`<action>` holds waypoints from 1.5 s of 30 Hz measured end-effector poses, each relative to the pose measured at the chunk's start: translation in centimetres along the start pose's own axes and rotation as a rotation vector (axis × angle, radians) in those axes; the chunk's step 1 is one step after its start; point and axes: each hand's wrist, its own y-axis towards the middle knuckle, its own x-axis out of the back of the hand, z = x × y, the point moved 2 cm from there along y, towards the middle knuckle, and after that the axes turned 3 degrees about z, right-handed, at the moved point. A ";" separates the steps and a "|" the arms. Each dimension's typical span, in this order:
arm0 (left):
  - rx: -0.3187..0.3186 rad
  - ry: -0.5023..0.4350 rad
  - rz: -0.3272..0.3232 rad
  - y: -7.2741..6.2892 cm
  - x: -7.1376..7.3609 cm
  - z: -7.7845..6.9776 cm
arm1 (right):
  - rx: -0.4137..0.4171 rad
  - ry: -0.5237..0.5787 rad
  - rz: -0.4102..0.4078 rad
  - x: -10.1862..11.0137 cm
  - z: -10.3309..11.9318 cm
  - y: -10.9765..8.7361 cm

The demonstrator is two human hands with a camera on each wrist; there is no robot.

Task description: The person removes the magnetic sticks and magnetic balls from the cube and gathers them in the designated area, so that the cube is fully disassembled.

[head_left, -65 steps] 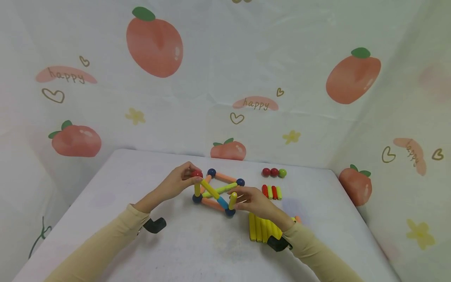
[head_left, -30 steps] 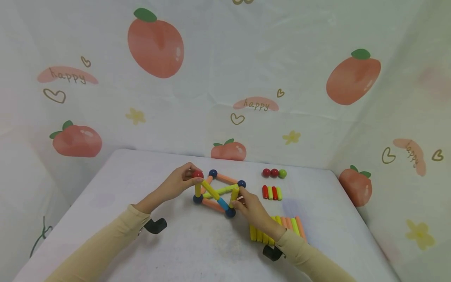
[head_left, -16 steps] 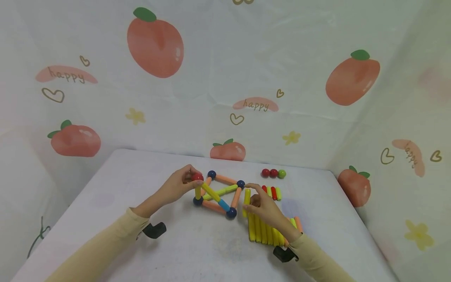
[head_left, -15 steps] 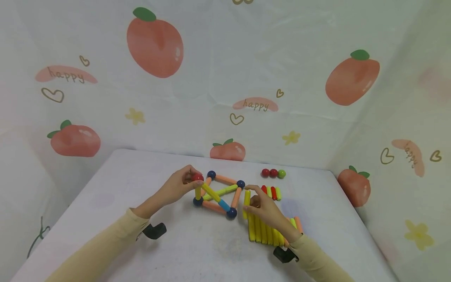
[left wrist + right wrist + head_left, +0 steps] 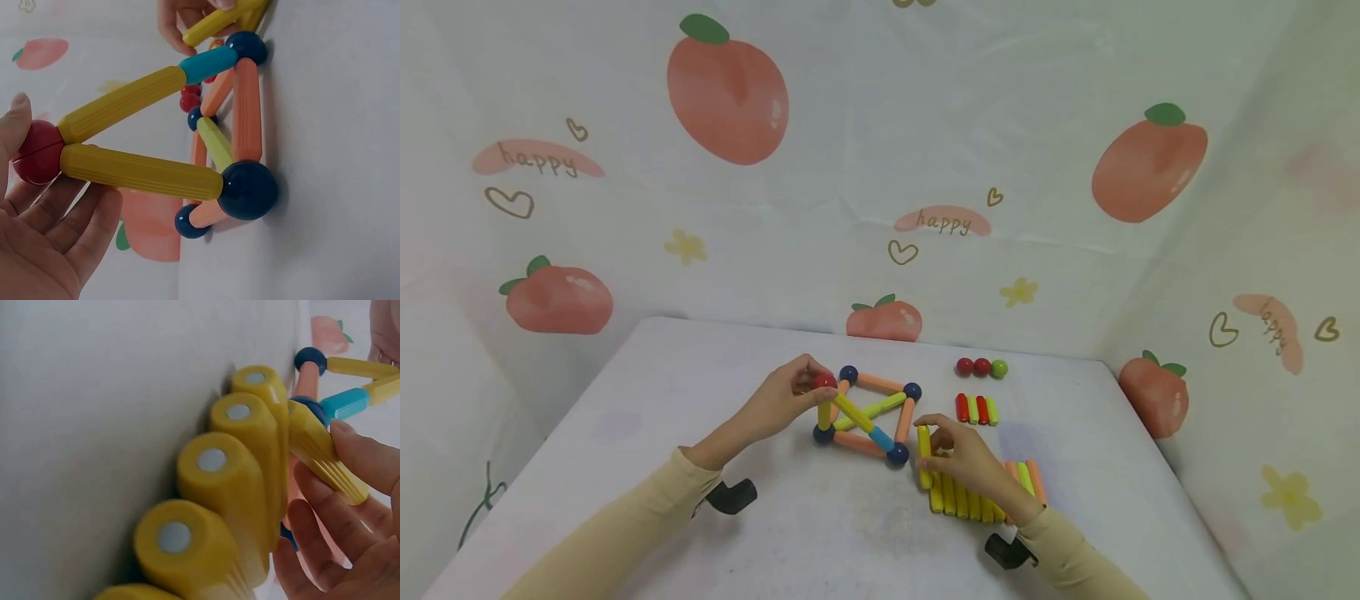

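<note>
My left hand [image 5: 778, 402] pinches a red ball [image 5: 824, 382] at the top of a magnetic stick-and-ball build. Two yellow sticks meet at that ball. One stands almost upright on a dark blue ball [image 5: 823, 433]; the other slopes down through a short blue stick [image 5: 882, 438] to the near-right dark blue ball [image 5: 897, 454]. Orange sticks [image 5: 860, 443] join the blue corner balls on the table, with a lime stick [image 5: 880, 407] laid diagonally across. My right hand [image 5: 967, 460] pinches a loose yellow stick [image 5: 328, 453] beside a row of yellow sticks [image 5: 212, 461].
Orange and lime sticks [image 5: 1025, 477] continue the row at its right end. Farther back lie short red and lime sticks [image 5: 977, 409], and behind them two red balls and a green ball [image 5: 999, 368]. A printed cloth [image 5: 820, 208] hangs behind the white table [image 5: 820, 533].
My right hand has carried the yellow stick from the near-right blue ball rightward and toward me, to the row's left end. My left hand keeps hold of the red ball, shifting only slightly.
</note>
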 end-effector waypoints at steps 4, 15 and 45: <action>-0.003 -0.005 0.004 0.0 0.0 0.0 | 0.003 -0.022 0.002 -0.3 -0.1 -0.1; 0.003 0.000 0.003 0.0 0.0 0.0 | 0.019 -0.044 0.030 -0.5 -0.1 -0.3; -0.011 -0.051 0.052 0.0 -0.7 1.4 | 0.205 -0.074 0.031 1.9 4.7 1.6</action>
